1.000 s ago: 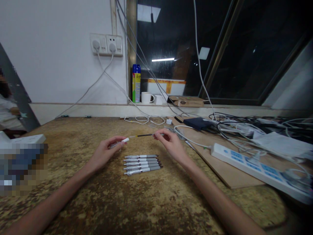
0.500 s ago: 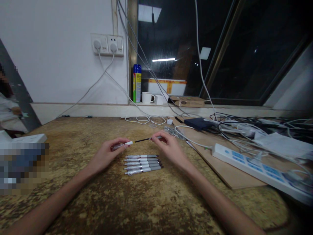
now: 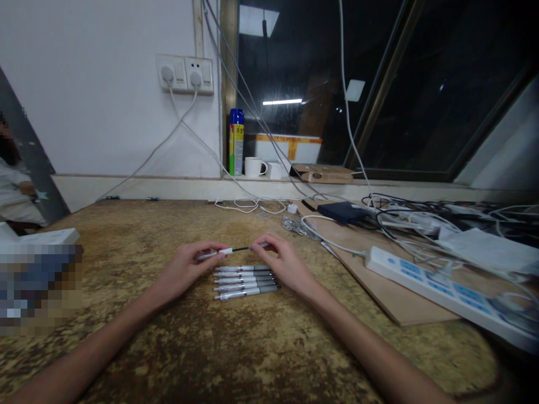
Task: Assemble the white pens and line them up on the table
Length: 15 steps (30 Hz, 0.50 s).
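Note:
My left hand (image 3: 191, 261) pinches a white and clear pen barrel (image 3: 225, 251). A thin dark refill (image 3: 241, 248) runs from the barrel's right end to the fingertips of my right hand (image 3: 280, 261), which are closed around its other end. A small grey part shows between those right fingers. Just below the hands, several white and grey pens (image 3: 244, 282) lie side by side on the worn table (image 3: 236, 342), their clear ends to the left.
On the right a white power strip (image 3: 438, 286) lies across a brown board (image 3: 379, 280), with tangled cables behind. A small plastic bag (image 3: 295, 225) rests beyond my right hand. Mug (image 3: 254, 167), spray can (image 3: 236, 143) and cardboard box (image 3: 322, 173) stand on the sill. A person sits far left.
My right hand has moved left, toward my left hand. Less of the dark refill now shows between the barrel and my right fingertips.

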Motion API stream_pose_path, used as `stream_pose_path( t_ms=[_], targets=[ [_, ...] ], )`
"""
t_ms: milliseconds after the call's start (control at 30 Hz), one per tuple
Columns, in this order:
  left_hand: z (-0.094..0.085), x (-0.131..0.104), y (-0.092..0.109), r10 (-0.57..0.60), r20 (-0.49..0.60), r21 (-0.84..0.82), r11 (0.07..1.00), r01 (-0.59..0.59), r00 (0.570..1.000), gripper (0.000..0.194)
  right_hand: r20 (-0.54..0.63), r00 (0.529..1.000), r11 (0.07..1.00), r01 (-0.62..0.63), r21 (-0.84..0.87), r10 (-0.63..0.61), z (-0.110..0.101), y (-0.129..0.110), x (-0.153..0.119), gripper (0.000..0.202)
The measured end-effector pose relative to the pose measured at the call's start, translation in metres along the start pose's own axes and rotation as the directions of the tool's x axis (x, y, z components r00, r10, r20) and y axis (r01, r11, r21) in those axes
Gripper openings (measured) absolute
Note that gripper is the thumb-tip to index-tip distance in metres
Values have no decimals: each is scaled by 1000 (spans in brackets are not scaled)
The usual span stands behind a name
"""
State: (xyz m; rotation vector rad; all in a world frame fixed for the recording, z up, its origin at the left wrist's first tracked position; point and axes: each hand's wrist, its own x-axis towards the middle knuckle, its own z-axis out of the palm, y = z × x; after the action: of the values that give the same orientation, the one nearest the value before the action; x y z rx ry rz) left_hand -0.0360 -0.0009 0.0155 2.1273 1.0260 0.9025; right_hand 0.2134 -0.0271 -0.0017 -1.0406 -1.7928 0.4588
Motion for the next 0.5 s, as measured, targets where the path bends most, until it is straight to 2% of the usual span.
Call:
stream_pose_path(
  t_ms=[500],
  targets=[
    [0, -1, 0, 49, 15, 75, 996, -50, 999, 29, 90, 994, 996, -67, 65, 61, 5, 5, -2, 40]
  ],
)
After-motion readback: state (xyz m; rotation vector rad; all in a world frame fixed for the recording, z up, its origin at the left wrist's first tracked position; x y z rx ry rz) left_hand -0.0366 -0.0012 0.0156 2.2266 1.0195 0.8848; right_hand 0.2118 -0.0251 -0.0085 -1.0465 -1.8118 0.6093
